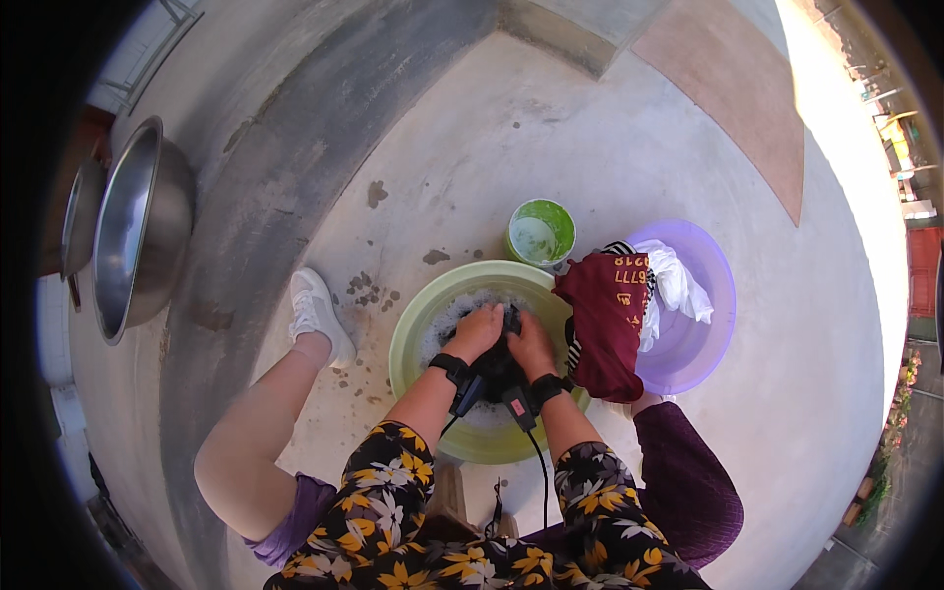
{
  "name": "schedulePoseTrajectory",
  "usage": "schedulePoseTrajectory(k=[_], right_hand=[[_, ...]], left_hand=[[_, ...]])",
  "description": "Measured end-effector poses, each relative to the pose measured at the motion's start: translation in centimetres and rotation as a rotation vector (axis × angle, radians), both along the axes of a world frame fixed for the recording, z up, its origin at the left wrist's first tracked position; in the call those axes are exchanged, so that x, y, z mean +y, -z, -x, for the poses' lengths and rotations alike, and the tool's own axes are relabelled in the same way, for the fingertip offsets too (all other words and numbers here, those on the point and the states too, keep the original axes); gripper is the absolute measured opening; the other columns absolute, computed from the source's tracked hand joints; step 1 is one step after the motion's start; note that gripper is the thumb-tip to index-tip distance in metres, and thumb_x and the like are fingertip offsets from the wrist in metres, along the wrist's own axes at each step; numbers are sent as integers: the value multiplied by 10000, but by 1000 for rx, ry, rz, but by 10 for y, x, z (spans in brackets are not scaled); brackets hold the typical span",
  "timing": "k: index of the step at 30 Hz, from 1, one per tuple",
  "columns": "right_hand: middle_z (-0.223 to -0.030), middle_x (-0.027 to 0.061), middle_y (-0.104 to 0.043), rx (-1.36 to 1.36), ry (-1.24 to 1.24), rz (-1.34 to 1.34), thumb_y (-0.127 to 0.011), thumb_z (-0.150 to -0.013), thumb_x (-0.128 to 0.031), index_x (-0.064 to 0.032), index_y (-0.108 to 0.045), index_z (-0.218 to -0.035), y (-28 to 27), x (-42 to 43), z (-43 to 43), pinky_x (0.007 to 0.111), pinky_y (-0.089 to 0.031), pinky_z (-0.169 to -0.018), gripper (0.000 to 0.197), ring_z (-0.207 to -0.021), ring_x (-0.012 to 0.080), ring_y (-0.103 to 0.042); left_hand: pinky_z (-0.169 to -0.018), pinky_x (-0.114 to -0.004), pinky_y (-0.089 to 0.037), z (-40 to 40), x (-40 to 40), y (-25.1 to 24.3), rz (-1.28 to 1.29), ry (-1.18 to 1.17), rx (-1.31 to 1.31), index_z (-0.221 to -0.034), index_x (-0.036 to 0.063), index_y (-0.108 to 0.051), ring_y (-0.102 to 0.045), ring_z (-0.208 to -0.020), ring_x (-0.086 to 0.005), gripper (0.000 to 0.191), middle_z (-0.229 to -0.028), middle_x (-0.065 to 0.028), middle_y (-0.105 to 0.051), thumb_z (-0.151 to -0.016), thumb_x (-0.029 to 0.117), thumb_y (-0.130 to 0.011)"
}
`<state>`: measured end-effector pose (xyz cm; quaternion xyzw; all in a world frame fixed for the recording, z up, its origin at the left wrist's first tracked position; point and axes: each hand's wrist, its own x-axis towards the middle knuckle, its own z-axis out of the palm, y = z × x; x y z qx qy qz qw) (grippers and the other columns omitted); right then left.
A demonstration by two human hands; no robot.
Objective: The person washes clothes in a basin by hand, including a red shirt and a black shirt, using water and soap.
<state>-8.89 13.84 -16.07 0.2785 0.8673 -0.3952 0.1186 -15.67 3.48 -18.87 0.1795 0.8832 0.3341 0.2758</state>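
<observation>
A pale green plastic basin (pixel 415 310) holds sudsy water and a dark wet cloth (pixel 495 366). My left hand (pixel 478 332) grips the cloth near the middle of the basin. Close beside it, my right hand (pixel 530 344) pinches the same cloth, thumb towards the other hand. Both wrists wear black straps with small cabled devices. Over the basin's right rim and a purple plastic basin (pixel 686 369) lies a maroon garment (pixel 606 324) with yellow printing and striped trim. White cloth (pixel 677 284) rests in the purple basin.
A green tub (pixel 542 228) with whitish liquid stands just beyond the green basin. Two metal bowls, the larger one (pixel 166 228) nearer, lean at the far left. Wet spots mark the concrete floor (pixel 442 192). A concrete step (pixel 560 37) juts in at the top.
</observation>
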Motion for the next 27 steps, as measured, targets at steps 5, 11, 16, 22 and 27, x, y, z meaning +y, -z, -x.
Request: schedulePoseTrajectory(k=[5,11,16,22,27], right_hand=[[-944,152,-523,283,14,22,-654,-584,-122,-48,-481,-987,-39,-24,-55,378,-406,-764,445,-877,340,-501],[-1141,156,-374,175,-80,-376,-653,-615,-238,-114,-436,-1136,-15,-40,-92,479,-321,-852,578,-1030,376,-370],[-1168,158,-374,-96,-252,-347,-627,-659,-218,-118,-428,-1134,27,-36,-49,490,-344,-791,525,-1033,371,-381],[-724,194,-571,-125,-236,-277,-486,-670,-58,-22,-584,-789,61,-10,-4,435,-439,-633,158,-686,363,-552],[-816,204,-567,-119,-33,-162,-524,-696,-146,-35,-569,-869,20,-8,1,411,-431,-707,211,-785,366,-543]], left_hand=[[-670,-479,-407,-29,-27,-50,-3,-5,-66,-870,35,-522,-533,-787,-376,278,-790,-193,-570,-830,291,-421],[-815,-493,-312,-73,-46,-49,291,53,173,-1185,78,-369,-376,-1020,-403,560,-1232,-198,-286,-710,258,-604],[-800,-507,-341,-50,-32,21,344,189,143,-1049,69,-504,-476,-920,-379,333,-1143,-230,-402,-737,183,-488],[-701,-399,-452,-5,-10,35,388,249,-38,-801,48,-622,-571,-782,-322,214,-812,-171,-595,-723,133,-442],[-721,-416,-436,1,-6,5,168,148,61,-854,41,-601,-561,-780,-337,202,-841,-181,-586,-751,119,-446]])
